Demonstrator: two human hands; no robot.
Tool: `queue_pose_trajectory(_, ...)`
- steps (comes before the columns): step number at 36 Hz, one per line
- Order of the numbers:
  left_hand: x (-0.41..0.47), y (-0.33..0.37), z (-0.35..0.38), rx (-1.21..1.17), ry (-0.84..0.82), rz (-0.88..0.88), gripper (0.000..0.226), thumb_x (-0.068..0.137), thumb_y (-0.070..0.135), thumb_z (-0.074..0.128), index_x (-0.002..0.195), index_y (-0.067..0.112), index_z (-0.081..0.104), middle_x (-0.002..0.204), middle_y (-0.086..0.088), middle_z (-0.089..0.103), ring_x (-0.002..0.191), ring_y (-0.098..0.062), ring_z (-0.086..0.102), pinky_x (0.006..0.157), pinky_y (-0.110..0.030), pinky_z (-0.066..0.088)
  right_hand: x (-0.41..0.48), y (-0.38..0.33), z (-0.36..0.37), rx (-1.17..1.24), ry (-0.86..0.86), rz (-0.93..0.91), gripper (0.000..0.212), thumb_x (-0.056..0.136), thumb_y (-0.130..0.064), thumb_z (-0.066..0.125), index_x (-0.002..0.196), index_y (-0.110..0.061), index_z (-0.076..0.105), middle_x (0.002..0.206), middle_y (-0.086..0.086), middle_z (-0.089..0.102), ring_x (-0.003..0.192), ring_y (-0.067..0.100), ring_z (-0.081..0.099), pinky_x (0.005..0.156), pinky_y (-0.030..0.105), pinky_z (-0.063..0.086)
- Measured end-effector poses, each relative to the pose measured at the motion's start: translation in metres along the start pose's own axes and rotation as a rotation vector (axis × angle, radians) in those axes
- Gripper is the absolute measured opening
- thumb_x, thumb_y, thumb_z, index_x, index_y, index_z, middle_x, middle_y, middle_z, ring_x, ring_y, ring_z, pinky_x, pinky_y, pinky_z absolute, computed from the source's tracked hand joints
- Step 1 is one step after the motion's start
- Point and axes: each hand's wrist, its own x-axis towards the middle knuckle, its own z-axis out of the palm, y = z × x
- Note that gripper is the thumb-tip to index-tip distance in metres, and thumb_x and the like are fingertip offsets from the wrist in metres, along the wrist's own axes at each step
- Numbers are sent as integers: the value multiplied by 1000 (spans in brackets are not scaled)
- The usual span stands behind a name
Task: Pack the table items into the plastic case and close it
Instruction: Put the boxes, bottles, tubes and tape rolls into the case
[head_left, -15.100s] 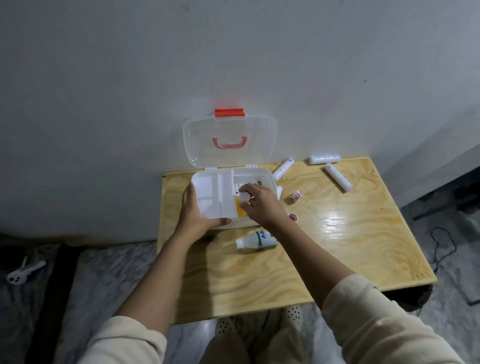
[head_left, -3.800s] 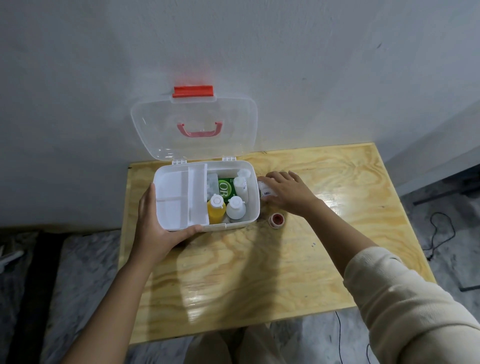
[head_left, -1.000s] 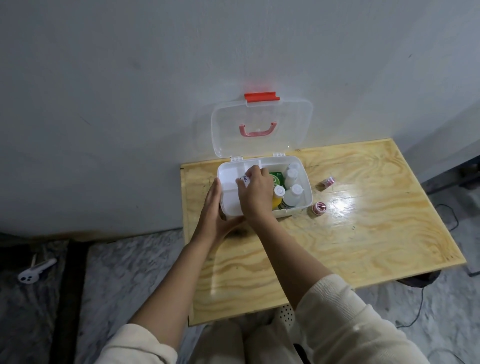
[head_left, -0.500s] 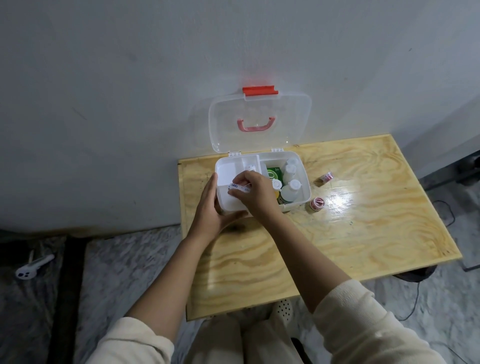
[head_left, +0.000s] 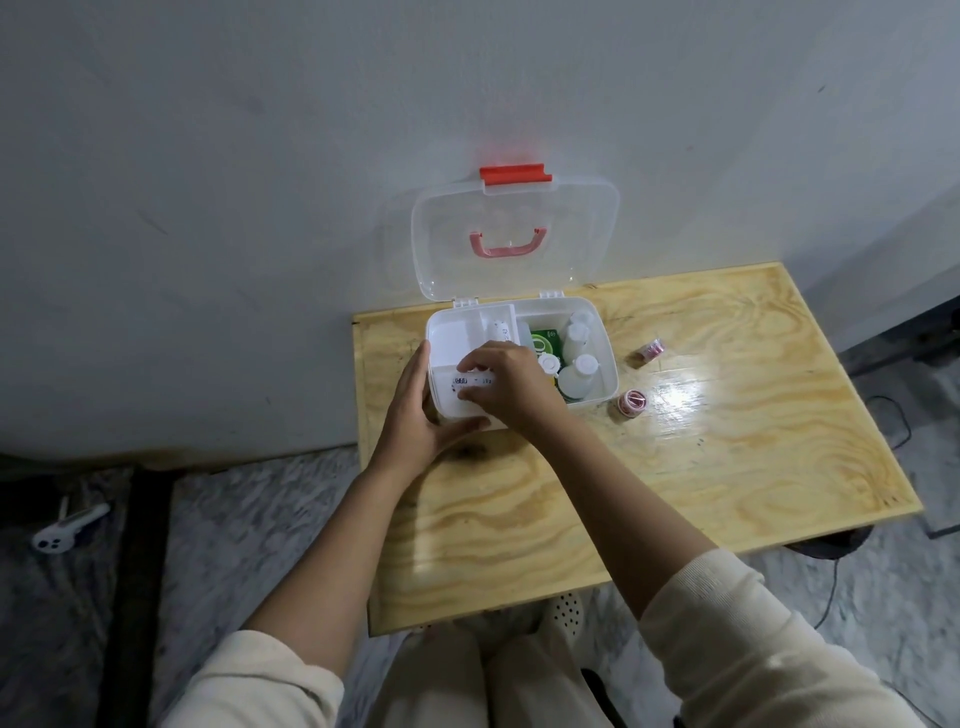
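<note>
Table (head_left: 701, 467): plywood top against the wall, bearing the case.
Case (head_left: 608, 358): lid (head_left: 519, 228) stands propped open for loading; bottles fill the right half.
Left hand (head_left: 415, 410): fingers spread, cupping the near-left corner, likely to steady it.
Right hand (head_left: 511, 387): fingertips pinching a white printed roll (head_left: 470, 382) into the tray's near compartment.
Tape rolls (head_left: 630, 402): two, unpacked beside the case.
</note>
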Motion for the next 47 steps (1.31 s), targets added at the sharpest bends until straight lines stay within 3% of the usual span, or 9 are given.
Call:
queue_pose_trajectory(7, 0, -1, 1, -23, -11, 13, 116, 60, 44, 86, 153, 20, 22, 156, 1, 32, 142, -15, 33, 112, -42, 38, 1, 1, 3, -36, 40, 44, 25, 71, -22, 77, 95, -16, 71, 100, 6, 69, 93, 22, 57, 75, 32, 46)
queue_pose_trajectory(13, 2, -3, 0, -48, -18, 40, 114, 59, 42, 84, 153, 19, 23, 154, 2, 34, 138, -9, 35, 97, -1, 34, 3, -6, 5, 20, 6, 55, 23, 81, -19, 68, 101, -10, 71, 106, 13, 72, 99, 28, 62, 88, 38, 50)
queue_pose_trajectory(22, 3, -6, -1, -10, -21, 59, 116, 59, 44, 89, 152, 18, 25, 153, 0, 37, 140, -12, 37, 108, -22, 39, 0, -7, 1, 20, -34, -10, 20, 79, -9, 69, 99, -6, 72, 106, 13, 70, 93, 25, 64, 84, 34, 52)
queue_pose_trajectory(27, 3, 2, 1, -22, -2, 68, 114, 56, 40, 91, 150, 19, 29, 149, 5, 39, 136, -9, 39, 96, -2, 35, 1, -12, -1, -3, 17, -14, 27, 82, -12, 66, 109, -6, 67, 110, 12, 68, 96, 26, 62, 84, 30, 47)
queue_pose_trajectory(32, 1, 14, -2, -3, -25, 77, 103, 52, 60, 77, 139, 39, 27, 139, 24, 36, 126, 5, 36, 94, 0, 33, -3, -16, -22, 85, 255, -65, 20, 83, -8, 63, 102, -3, 68, 100, 14, 70, 86, 24, 64, 80, 35, 54)
queue_pose_trajectory(35, 1, 11, -2, -8, -57, 95, 108, 58, 55, 83, 148, 31, 28, 149, 12, 39, 136, -3, 37, 109, -26, 39, -7, -11, -46, 137, 474, -88, 14, 82, -4, 61, 94, -3, 69, 91, 12, 71, 79, 22, 64, 75, 33, 55)
queue_pose_trajectory(40, -6, 12, 5, -31, -17, 53, 116, 56, 51, 85, 151, 31, 21, 141, 26, 33, 128, 18, 31, 101, -5, 31, -32, 36, -75, 273, 835, 34, 12, 83, -1, 55, 89, -5, 66, 85, 4, 63, 77, 13, 57, 70, 26, 51)
queue_pose_trajectory(43, -9, 16, 10, -23, 19, 24, 119, 56, 50, 86, 151, 31, 17, 142, 30, 26, 130, 19, 27, 102, -4, 25, -57, 82, -67, 280, 892, 272, 15, 86, -8, 53, 97, -8, 63, 96, 5, 62, 90, 19, 56, 77, 33, 49)
queue_pose_trajectory(47, -10, 16, 16, -13, 52, 24, 107, 59, 45, 81, 143, 40, 15, 133, 44, 20, 119, 35, 19, 95, 7, 22, -76, 131, -33, 126, 540, 489, 46, 91, -19, 51, 135, -10, 40, 145, 13, 33, 137, 26, 25, 101, 14, 23)
